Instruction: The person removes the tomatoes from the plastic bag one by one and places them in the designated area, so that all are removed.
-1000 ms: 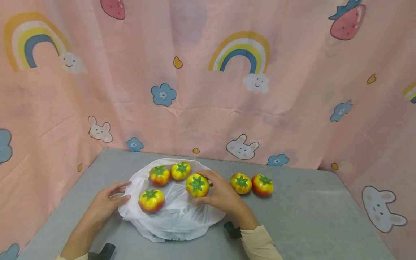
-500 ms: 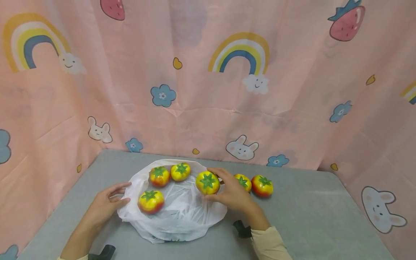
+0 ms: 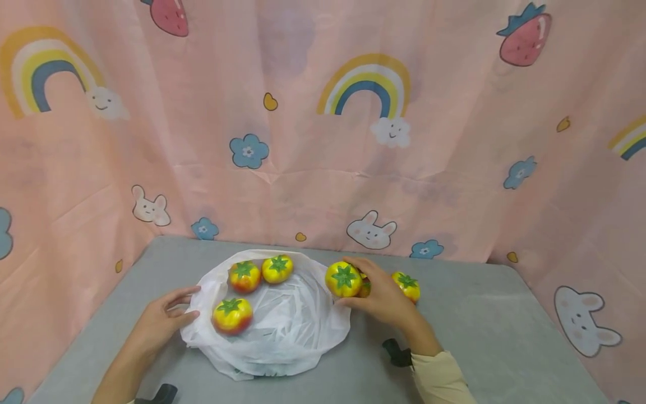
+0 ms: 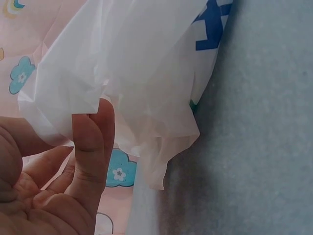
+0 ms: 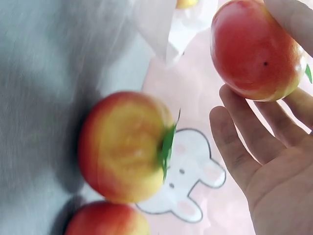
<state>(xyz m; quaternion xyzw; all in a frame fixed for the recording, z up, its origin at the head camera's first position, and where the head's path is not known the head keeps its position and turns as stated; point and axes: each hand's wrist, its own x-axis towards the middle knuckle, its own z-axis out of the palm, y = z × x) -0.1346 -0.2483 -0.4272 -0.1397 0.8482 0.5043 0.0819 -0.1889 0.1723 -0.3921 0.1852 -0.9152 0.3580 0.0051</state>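
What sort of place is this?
Probably a staged tabletop recording corner rather than an ordinary kitchen: a pink cartoon-print cloth screens the back and sides of a grey table, and black wrist-worn devices show. The room beyond is hidden.

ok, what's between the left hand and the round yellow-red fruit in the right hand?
The open white plastic bag, with three round, green-topped yellow-red fruits lying in it. The head view shows this.

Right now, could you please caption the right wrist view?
Fingers hold a fruit near two others on a grey table.
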